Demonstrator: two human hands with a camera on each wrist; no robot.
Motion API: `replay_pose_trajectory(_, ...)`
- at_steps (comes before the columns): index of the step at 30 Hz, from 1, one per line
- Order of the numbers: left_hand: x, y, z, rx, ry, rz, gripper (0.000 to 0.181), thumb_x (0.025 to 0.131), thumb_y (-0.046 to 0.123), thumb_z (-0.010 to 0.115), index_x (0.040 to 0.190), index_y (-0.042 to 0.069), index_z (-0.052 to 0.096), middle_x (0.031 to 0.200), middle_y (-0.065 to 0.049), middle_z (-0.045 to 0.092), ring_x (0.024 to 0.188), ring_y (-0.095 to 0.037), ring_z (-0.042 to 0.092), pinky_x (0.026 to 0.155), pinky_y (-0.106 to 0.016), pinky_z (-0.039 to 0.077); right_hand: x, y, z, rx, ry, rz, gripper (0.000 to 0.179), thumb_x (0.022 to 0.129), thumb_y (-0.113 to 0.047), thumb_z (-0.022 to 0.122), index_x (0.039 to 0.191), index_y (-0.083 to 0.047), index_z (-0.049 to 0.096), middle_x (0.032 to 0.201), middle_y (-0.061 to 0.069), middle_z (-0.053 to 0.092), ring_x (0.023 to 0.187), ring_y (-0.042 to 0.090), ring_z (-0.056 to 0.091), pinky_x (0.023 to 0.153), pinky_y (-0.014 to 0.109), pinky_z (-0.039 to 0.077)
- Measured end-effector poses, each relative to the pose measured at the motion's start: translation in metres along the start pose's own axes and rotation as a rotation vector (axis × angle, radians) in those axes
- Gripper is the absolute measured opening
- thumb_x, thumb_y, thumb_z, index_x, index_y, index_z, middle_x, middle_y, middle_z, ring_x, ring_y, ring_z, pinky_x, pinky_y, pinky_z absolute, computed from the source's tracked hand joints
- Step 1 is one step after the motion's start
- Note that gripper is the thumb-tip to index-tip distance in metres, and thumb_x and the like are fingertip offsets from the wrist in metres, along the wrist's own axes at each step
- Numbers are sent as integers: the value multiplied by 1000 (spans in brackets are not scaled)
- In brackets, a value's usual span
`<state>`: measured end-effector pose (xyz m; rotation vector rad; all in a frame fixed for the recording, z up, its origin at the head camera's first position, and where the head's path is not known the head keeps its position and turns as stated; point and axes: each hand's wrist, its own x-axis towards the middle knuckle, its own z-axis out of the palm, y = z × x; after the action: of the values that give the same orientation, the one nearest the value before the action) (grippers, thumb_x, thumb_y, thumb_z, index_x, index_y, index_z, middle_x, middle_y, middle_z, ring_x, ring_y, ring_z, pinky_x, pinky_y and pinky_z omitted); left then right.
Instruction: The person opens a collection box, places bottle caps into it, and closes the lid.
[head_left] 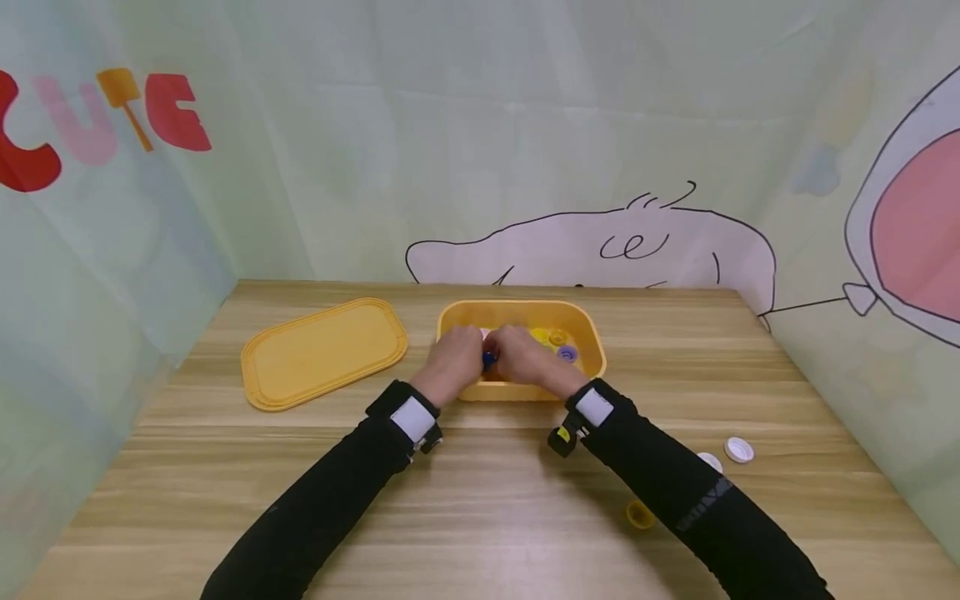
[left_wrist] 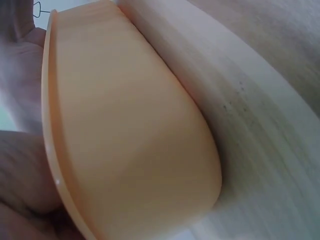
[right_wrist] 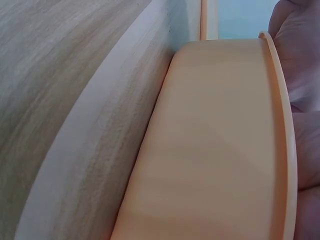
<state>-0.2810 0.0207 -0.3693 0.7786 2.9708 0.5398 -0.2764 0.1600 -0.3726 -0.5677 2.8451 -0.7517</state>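
Observation:
Both hands meet over an orange-yellow bin [head_left: 587, 367] with rounded corners. The left hand [head_left: 453, 358] and right hand [head_left: 522, 354] have curled fingers and pinch a small dark blue piece [head_left: 489, 360] between them; its exact kind is mostly hidden. Inside the bin, right of the hands, lie a yellow cap [head_left: 557, 337] and a purple cap [head_left: 567, 354]. A pale piece [head_left: 484, 332] shows just beyond the knuckles. In both wrist views the bin's outer wall [left_wrist: 130, 120] [right_wrist: 220, 135] fills the middle, hiding the fingertips, with parts of the hands past its rim.
A flat oval orange lid [head_left: 324, 354] lies on the wooden table [head_left: 480, 517], left of the bin. Near the right forearm are two white caps [head_left: 739, 450] [head_left: 709, 462], one partly covered by the sleeve, and a yellow cap [head_left: 641, 515]. A printed curtain [head_left: 525, 150] hangs behind.

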Motion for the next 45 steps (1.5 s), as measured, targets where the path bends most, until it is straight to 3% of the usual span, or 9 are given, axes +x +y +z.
replay_pose_trajectory(4, 1, 1, -1, -20, -34, -20, 12, 97, 2, 62, 85, 0, 66, 72, -10, 54, 66, -23, 56, 52, -25, 35, 1, 1, 0, 0, 5, 18, 22, 88, 0, 75, 110, 1, 74, 97, 12, 73, 80, 21, 64, 78, 32, 55)
replay_pose_trajectory(8, 2, 1, 1, -22, -49, -20, 11, 96, 3, 63, 87, -1, 66, 73, -10, 55, 67, -23, 56, 51, -25, 34, 0, 4, 0, -10, 7, 10, 20, 87, 3, 73, 107, 2, 74, 92, 11, 72, 76, 21, 62, 72, 30, 52)
replay_pose_trajectory(12, 2, 2, 2, -20, -45, -7, 9, 96, 1, 63, 88, -2, 67, 73, -10, 55, 67, -23, 55, 52, -25, 34, -2, 4, -1, -29, 23, 2, 19, 86, 5, 72, 104, 2, 75, 87, 11, 70, 73, 22, 60, 69, 30, 51)
replay_pose_trajectory(19, 2, 1, 4, -18, -25, 4, 11, 92, -3, 63, 81, -1, 65, 71, -9, 55, 64, -22, 53, 51, -27, 34, -8, 4, -5, -55, 39, -23, 22, 86, 5, 70, 107, 6, 73, 96, 17, 72, 86, 27, 65, 84, 39, 55)
replay_pose_trajectory(23, 3, 1, 4, -38, -12, 14, 17, 89, -3, 65, 73, 2, 62, 67, -6, 53, 61, -21, 51, 50, -28, 34, -14, 6, -12, -84, 71, -70, 20, 86, 4, 69, 105, 7, 72, 91, 16, 70, 83, 26, 63, 79, 39, 54)
replay_pose_trajectory(26, 1, 4, 4, -42, 4, 23, 15, 91, 5, 68, 77, 2, 66, 69, -6, 57, 62, -20, 52, 51, -29, 36, -22, 9, -18, -66, 97, -94, 17, 87, 2, 70, 103, 7, 72, 86, 13, 68, 79, 25, 62, 74, 37, 53)
replay_pose_trajectory(32, -11, 24, -3, -45, 28, 47, 25, 97, 24, 70, 112, 5, 72, 94, -7, 71, 72, -20, 62, 56, -31, 49, -51, 12, -30, 2, 172, -88, 13, 91, -3, 70, 102, 4, 73, 85, 7, 66, 76, 21, 59, 69, 32, 50)
replay_pose_trajectory(38, -32, 46, -8, -86, 46, 105, 26, 96, 26, 71, 116, 9, 71, 91, -2, 67, 76, -16, 61, 60, -29, 50, -95, 13, -42, -12, 215, -101, 11, 91, -4, 73, 101, 1, 73, 82, 2, 63, 73, 17, 55, 65, 31, 49)
replay_pose_trajectory(45, -58, 71, 0, -169, -51, 193, 26, 97, 24, 71, 116, 7, 71, 87, 2, 64, 72, -10, 57, 60, -23, 46, -152, 21, -44, -40, 111, -55, 15, 91, -6, 74, 106, -1, 72, 84, -4, 63, 76, 12, 55, 66, 28, 51)
